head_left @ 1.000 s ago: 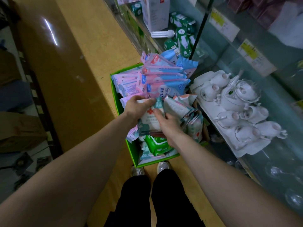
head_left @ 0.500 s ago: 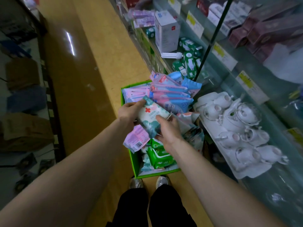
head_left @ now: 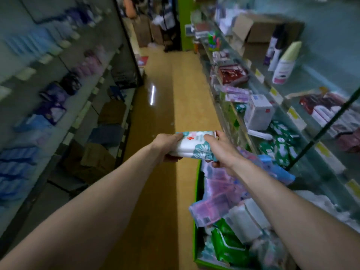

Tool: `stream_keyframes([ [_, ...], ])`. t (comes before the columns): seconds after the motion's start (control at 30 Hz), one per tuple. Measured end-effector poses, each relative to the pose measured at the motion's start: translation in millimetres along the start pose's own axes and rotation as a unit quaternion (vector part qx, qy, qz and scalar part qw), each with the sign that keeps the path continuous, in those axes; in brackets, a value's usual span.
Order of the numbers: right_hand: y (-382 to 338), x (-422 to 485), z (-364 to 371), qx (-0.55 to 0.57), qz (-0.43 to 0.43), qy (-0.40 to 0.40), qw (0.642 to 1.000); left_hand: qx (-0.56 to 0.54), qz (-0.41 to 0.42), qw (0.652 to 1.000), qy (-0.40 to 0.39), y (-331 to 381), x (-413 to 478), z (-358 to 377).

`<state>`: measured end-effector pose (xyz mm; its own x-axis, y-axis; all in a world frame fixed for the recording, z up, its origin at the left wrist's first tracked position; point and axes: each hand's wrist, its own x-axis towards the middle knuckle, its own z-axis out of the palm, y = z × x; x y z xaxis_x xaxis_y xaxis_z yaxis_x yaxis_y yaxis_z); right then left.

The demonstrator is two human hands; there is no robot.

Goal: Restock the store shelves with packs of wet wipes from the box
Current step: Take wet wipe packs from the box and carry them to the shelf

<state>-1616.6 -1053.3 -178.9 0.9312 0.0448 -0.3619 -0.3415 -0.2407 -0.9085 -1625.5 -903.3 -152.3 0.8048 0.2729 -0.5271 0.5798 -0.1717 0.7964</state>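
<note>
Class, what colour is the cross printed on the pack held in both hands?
Red, on the white-and-teal pack; head view.

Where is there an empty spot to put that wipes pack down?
The bare floor runs between the left shelves and the green box. The box is stuffed full, and the right shelf by the white carton looks crowded too. The left hand and right hand both hold the pack.

A small shop: a narrow aisle of tan floor point(head_left: 161, 117) runs between stocked shelves point(head_left: 58, 98) on the left and glass shelves point(head_left: 288, 133) on the right, price labels point(head_left: 295, 115) along their edges. Low by the left shelves sit cardboard cartons point(head_left: 97, 158); a green box point(head_left: 196, 201) of wrapped packs point(head_left: 214, 207) stands on the floor.
</note>
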Motion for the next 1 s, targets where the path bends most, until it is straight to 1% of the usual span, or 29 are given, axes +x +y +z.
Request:
stream_keyframes([
  [0.17, -67, -17, 63, -0.006, -0.062, -0.104, 0.993, -0.043, 0.007, 0.999, 0.033, 16, -23, -97],
  [0.23, -94, -31, 93, -0.018, -0.092, -0.139, 0.986, -0.061, 0.024, 0.997, 0.052, 16, -37, -141],
  [0.33, -126, -45, 122, -0.019, -0.121, -0.161, 0.979, -0.067, 0.03, 0.995, 0.072, 23, -55, -183],
  [0.43, -167, -71, 174, -0.042, -0.163, -0.203, 0.965, -0.097, 0.049, 0.988, 0.113, 21, -87, -251],
  [0.7, -265, -159, 281, -0.063, -0.269, -0.272, 0.922, -0.097, 0.098, 0.97, 0.199, 24, -183, -389],
  [0.83, -302, -201, 328, -0.074, -0.298, -0.3, 0.903, -0.087, 0.114, 0.958, 0.248, 21, -231, -445],
  [1.0, -339, -256, 379, -0.06, -0.315, -0.362, 0.875, -0.071, 0.117, 0.941, 0.309, 10, -285, -509],
])
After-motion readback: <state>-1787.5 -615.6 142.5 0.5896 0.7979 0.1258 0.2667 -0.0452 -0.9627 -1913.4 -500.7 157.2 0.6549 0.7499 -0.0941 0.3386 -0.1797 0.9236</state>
